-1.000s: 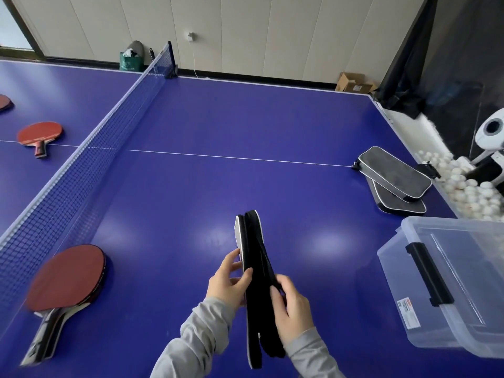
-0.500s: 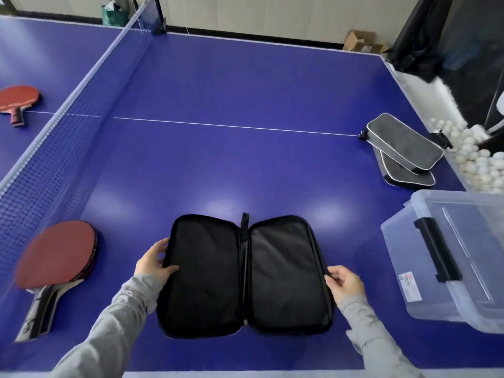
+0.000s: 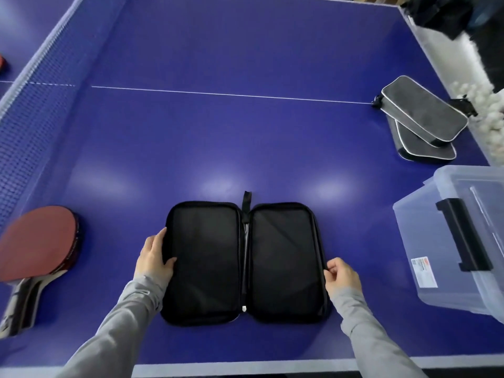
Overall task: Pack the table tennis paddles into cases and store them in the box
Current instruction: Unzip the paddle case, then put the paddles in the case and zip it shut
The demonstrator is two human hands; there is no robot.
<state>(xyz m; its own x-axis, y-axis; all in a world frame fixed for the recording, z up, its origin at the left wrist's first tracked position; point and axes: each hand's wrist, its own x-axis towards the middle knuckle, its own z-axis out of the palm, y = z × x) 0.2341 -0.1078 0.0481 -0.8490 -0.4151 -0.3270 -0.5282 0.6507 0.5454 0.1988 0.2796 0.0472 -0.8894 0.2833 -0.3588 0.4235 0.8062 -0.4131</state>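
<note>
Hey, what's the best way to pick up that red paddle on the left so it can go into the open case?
Probably by the handle. The red paddle lies flat near the net, blade away and handle pointing back toward the table's near edge, so the left hand can come from the near side and wrap the handle. It looks stacked on a second paddle, so lift only the top one.

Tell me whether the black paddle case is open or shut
Open: the black paddle case lies spread flat on the table, both inner halves showing and empty.
</note>
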